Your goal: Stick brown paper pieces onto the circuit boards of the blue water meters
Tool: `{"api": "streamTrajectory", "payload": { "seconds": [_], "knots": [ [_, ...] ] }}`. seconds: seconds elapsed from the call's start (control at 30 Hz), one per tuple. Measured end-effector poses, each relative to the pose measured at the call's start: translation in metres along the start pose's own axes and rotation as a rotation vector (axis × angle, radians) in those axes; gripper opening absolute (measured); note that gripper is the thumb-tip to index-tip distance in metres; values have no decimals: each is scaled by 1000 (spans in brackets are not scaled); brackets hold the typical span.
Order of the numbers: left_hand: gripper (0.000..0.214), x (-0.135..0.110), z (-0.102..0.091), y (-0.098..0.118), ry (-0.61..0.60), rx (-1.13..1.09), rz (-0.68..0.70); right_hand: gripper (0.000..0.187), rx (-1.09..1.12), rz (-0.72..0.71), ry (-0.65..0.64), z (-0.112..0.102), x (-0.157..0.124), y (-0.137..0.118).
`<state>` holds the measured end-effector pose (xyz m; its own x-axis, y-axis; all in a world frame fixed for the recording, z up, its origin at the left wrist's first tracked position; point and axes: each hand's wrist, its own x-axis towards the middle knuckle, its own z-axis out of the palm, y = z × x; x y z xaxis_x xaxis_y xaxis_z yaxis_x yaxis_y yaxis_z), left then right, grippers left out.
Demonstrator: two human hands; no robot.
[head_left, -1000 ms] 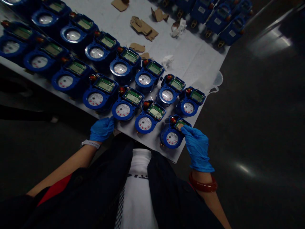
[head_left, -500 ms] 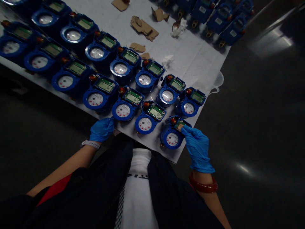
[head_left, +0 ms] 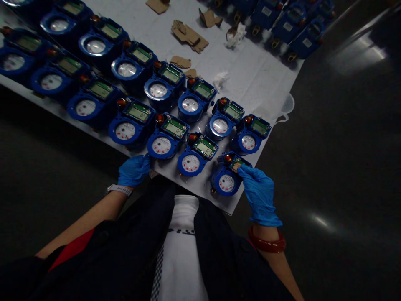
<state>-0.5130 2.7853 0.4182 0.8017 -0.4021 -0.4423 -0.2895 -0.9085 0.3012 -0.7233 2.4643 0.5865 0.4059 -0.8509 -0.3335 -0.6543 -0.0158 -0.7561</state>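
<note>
Two rows of blue water meters with white dials and green display boards run along the white table (head_left: 250, 71). My right hand (head_left: 258, 192), in a blue glove, rests on the nearest meter (head_left: 226, 180) at the row's right end, its fingers curled over the board on top. My left hand (head_left: 134, 170), also in a blue glove, rests closed at the table's near edge beside another meter (head_left: 163, 144). What its fingers hold, if anything, is hidden.
Torn brown cardboard scraps (head_left: 189, 36) and crumpled white tissue (head_left: 234, 35) lie on the table behind the rows. More blue meters (head_left: 294, 23) stand along the far right edge. A clear plastic cup (head_left: 286, 106) hangs off the table's right edge. Dark floor surrounds the table.
</note>
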Motion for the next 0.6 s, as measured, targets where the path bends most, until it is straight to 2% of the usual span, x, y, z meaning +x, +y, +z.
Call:
{"api": "streamTrajectory", "payload": {
  "seconds": [0.6],
  "knots": [
    [53, 0, 0, 2, -5, 67, -21, 57, -1, 3, -8, 0, 1, 1]
  ]
}}
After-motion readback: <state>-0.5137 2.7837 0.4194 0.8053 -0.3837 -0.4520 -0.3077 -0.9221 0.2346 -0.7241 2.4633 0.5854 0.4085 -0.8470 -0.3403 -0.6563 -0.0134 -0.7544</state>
